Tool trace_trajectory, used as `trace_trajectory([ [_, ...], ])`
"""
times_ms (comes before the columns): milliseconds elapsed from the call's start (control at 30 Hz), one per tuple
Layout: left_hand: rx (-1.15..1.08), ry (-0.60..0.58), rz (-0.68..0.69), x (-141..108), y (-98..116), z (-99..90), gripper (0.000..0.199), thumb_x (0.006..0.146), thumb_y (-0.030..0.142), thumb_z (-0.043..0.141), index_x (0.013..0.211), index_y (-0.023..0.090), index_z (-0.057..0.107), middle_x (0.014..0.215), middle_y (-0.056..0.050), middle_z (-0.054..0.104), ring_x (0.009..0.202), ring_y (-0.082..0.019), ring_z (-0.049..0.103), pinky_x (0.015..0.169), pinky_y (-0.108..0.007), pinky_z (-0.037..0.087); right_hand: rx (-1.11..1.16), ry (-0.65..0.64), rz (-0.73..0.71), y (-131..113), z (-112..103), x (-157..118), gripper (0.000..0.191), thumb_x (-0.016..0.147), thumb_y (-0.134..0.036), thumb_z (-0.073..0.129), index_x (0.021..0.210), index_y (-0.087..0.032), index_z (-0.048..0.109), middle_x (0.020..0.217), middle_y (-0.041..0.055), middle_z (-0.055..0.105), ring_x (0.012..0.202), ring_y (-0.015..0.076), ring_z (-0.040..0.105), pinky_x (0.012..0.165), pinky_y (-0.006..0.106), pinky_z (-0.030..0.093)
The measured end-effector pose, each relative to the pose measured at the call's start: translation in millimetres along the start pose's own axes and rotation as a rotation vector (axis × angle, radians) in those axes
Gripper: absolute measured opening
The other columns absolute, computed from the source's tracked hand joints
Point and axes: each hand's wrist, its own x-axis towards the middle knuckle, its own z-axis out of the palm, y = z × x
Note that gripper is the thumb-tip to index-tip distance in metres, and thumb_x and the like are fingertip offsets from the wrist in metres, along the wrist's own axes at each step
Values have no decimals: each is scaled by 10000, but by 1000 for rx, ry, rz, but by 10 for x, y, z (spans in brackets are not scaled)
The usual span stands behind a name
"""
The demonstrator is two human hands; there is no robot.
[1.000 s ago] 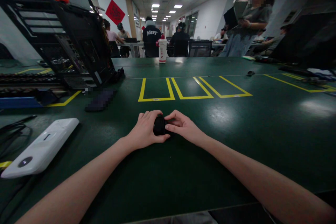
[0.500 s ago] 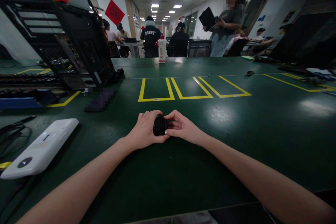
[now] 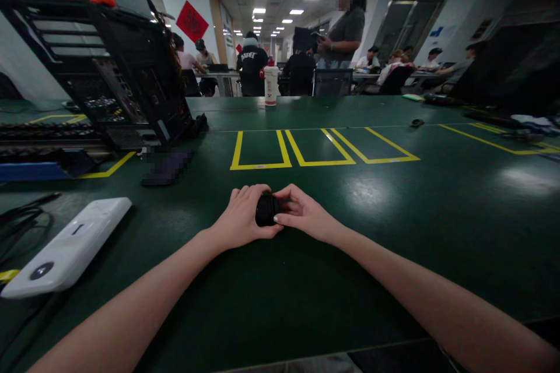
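Note:
A small black rounded object (image 3: pixel 266 210) sits low over the green table (image 3: pixel 280 303), between my two hands; its exact kind does not show. My left hand (image 3: pixel 242 214) curves round its left side, fingers over the far side and thumb along the near side. From the right, my right hand (image 3: pixel 305 213) pinches its edge with thumb and fingertips. Both hands are closed on it, and they hide part of its outline. Whether it touches the tabletop I cannot tell.
Beyond my hands, yellow tape frames (image 3: pixel 262 166) mark the table. At left are a white device (image 3: pixel 74 245), cables (image 3: pixel 26 215), a dark flat item (image 3: pixel 166 167) and an open black computer case (image 3: pixel 131 76). A white bottle (image 3: pixel 270 86) stands farther back. People sit behind; one person (image 3: pixel 345 29) stands.
My hands and the black object stay nearly in place. In the background, the standing person has moved to the left.

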Motion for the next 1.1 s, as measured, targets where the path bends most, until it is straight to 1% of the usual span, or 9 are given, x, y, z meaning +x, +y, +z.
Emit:
trace_trajectory([
  [67, 2, 8, -2, 1, 3, 3, 569, 645, 459, 618, 1098, 197, 394, 1009, -64, 519, 893, -247, 490, 772, -377, 332, 17, 5, -17, 3, 7, -6, 339, 696, -172, 645, 975, -209, 456, 1044, 17, 503, 1019, 167, 533, 900, 374, 447],
  [267, -4, -7, -3, 5, 6, -4, 583, 648, 476, 617, 1108, 202, 386, 1029, -67, 512, 915, -253, 485, 781, -381, 332, -33, 41, -22, 3, 25, 5, 204, 770, -241, 569, 944, -207, 467, 996, 13, 521, 970, 167, 559, 861, 374, 467],
  [400, 5, -1, 0, 7, -4, -4, 576, 652, 463, 620, 1104, 200, 380, 1021, -65, 512, 901, -249, 487, 773, -379, 334, -68, 72, -6, 8, 21, 17, 318, 772, -231, 566, 1065, -215, 444, 1079, 39, 492, 1022, 173, 530, 910, 383, 434],
  [467, 2, -5, 2, 5, -4, -6, 582, 654, 462, 620, 1112, 201, 374, 1023, -64, 510, 907, -248, 483, 774, -378, 335, -77, 53, 21, 1, 17, 11, 329, 782, -234, 553, 1090, -211, 441, 1103, 48, 488, 1036, 178, 524, 922, 394, 426],
  [600, -4, -11, 7, -3, 4, -14, 561, 664, 461, 609, 1106, 201, 379, 1016, -63, 511, 900, -242, 483, 770, -373, 339, -49, 0, -6, -33, 20, -18, 296, 764, -205, 578, 1033, -209, 455, 1091, 35, 501, 1060, 180, 515, 919, 380, 436],
  [800, -12, -19, 4, -2, 6, -24, 572, 665, 479, 606, 1112, 200, 383, 1036, -67, 510, 911, -244, 481, 779, -376, 338, -48, 42, -20, -33, 40, -9, 195, 789, -257, 548, 962, -211, 468, 1028, 23, 509, 996, 181, 553, 855, 378, 476],
  [867, -13, -20, -3, 1, 5, -23, 574, 666, 482, 604, 1114, 199, 383, 1037, -68, 510, 906, -244, 483, 777, -377, 339, -66, 52, -27, -19, 41, 4, 211, 790, -240, 547, 983, -208, 467, 1034, 25, 506, 1011, 176, 542, 889, 374, 456],
  [1000, -5, -12, -8, 2, 4, -18, 586, 661, 482, 609, 1117, 194, 381, 1031, -67, 511, 903, -245, 482, 773, -378, 337, -95, 69, 12, 1, 33, 12, 323, 791, -232, 544, 1095, -210, 435, 1101, 43, 489, 1051, 176, 516, 939, 388, 413],
  [1100, 0, -11, 2, -1, 6, -14, 574, 663, 468, 612, 1111, 193, 382, 1021, -63, 512, 898, -240, 483, 771, -372, 335, -68, 21, 5, -2, 30, -4, 299, 793, -217, 540, 1077, -204, 444, 1100, 42, 494, 1047, 177, 519, 927, 388, 422],
])
